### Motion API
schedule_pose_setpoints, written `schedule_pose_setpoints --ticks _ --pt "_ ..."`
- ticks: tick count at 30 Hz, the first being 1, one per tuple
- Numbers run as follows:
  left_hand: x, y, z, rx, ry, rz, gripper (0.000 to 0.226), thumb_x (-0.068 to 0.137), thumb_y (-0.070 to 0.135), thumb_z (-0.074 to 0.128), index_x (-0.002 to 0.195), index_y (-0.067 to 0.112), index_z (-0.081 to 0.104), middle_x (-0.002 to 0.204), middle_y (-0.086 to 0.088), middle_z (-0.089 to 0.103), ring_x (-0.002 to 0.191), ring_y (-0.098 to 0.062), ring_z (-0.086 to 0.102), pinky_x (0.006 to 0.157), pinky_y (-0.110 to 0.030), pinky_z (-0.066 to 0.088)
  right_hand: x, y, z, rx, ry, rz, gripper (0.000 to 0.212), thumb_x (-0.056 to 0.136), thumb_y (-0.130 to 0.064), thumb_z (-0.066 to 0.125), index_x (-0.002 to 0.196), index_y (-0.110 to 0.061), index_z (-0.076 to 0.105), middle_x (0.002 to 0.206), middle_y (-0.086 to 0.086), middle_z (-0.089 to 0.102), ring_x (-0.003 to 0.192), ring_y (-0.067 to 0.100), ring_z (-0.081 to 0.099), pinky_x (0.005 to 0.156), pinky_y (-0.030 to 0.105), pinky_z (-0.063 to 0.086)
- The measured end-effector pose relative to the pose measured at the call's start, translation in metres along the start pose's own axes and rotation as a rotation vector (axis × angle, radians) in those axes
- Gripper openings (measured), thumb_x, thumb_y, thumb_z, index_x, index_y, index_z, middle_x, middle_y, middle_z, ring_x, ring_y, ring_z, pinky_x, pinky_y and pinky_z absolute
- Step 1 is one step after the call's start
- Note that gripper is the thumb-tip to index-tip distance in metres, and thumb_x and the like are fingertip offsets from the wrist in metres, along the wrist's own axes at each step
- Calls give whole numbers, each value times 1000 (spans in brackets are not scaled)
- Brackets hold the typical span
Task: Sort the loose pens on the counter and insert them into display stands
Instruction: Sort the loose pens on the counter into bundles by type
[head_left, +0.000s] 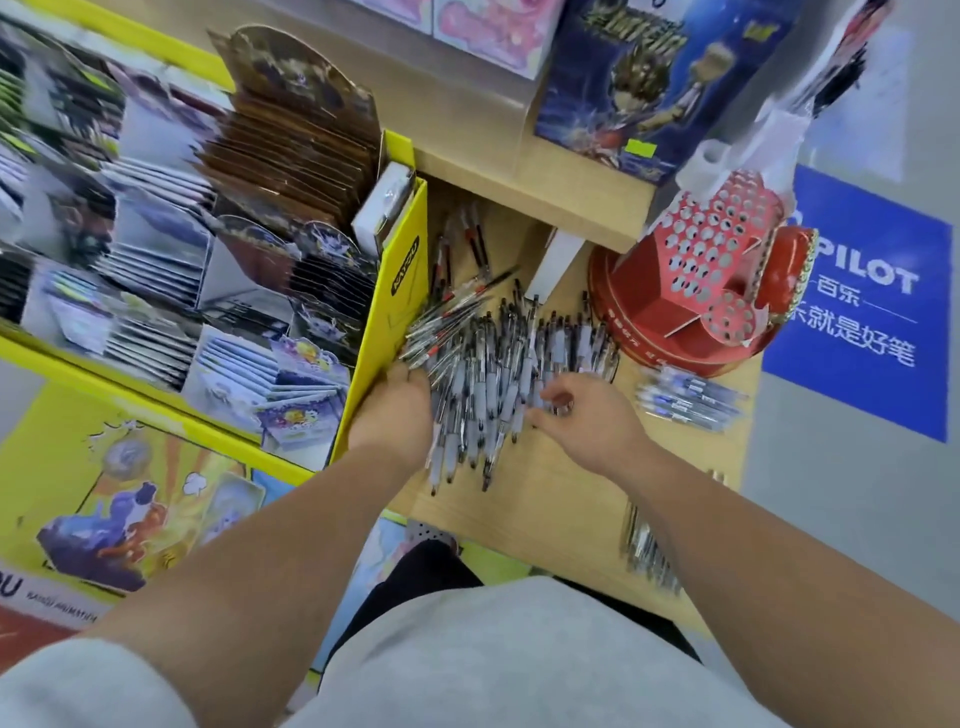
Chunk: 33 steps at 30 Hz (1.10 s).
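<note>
Pens heaped on the table, just left of the red stand. The right hand is on the heap, fingers curled, thumb meeting forefinger on what looks like one pen. The left hand is at the heap's far edge from the stand, fingers buried, grip impossible to tell. Best to lift one colour at a time, tips aligned. Blue pens lie below the stand, a yellow rack stands well left, and there's grey floor to the right.

At nine o'clock I see a yellow cardboard rack holding booklets. At one o'clock there's a blue figure box, and at three a blue PILOT floor sign.
</note>
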<state>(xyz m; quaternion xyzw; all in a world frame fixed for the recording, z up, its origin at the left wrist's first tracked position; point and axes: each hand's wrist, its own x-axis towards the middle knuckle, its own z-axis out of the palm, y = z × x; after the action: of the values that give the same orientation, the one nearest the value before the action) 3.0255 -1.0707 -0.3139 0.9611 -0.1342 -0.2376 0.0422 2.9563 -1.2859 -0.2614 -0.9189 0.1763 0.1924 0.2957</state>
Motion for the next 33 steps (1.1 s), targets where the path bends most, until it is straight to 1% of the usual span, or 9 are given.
schedule_pose_setpoints --ticks 4,6,11,13,15,19,23,30,33 --pt "6 2 -1 6 9 -10 45 97 12 57 138 7 41 143 -14 41 124 -26 55 96 -34 51 -4 6 4 30 15 28 37 93 -40 68 121 -15 67 112 -3 62 95 10 54 83 23 42" --pt "9 2 -1 -32 24 -36 37 99 15 56 133 6 44 138 -14 47 122 -27 55 94 -35 50 -5 9 7 43 18 42 38 93 -42 67 122 -16 67 108 -8 58 95 8 53 83 22 41" --pt "19 -4 3 -89 17 -118 31 99 24 59 123 5 54 110 -14 67 89 -30 68 68 -37 56 -8 16 11 84 23 58 37 92 -47 67 118 -21 67 114 -2 61 96 9 56 84 23 41" --pt "20 -5 3 -164 -6 -163 19 97 20 60 110 6 60 92 -11 66 71 -28 62 54 -35 47 -10 19 12 116 8 55 36 92 -45 67 117 -19 67 113 -3 61 98 10 56 84 23 41" --pt "19 -4 3 -202 -17 -196 12 96 21 61 97 9 60 82 -10 62 65 -29 57 51 -32 42 -11 21 14 141 -8 45 32 93 -42 67 115 -19 67 111 -4 62 99 11 57 84 23 41" --pt "15 1 1 -115 -37 -183 13 102 23 56 98 11 59 92 -12 63 76 -31 64 60 -35 48 -9 27 18 176 -28 5 26 92 -41 69 109 -22 67 107 -4 63 97 12 59 79 23 42" --pt "9 3 3 -121 -3 -215 14 100 21 56 103 8 62 103 -17 67 86 -34 67 65 -38 52 -4 32 12 167 -75 -65 30 92 -38 68 115 -18 66 107 -4 63 95 13 58 79 25 43" --pt "-31 10 -15 -538 111 -328 28 101 21 55 75 11 54 63 -9 52 62 -31 49 53 -33 31 41 3 0 14 -57 -260 34 93 -44 65 117 -20 66 113 1 60 95 19 60 83 37 53" --pt "-50 13 -21 -821 101 -421 29 102 20 54 76 7 56 57 -7 42 52 -24 37 50 -29 24 63 -22 0 -104 -64 -373 36 94 -41 63 121 -18 65 119 5 59 101 24 60 87 39 53"
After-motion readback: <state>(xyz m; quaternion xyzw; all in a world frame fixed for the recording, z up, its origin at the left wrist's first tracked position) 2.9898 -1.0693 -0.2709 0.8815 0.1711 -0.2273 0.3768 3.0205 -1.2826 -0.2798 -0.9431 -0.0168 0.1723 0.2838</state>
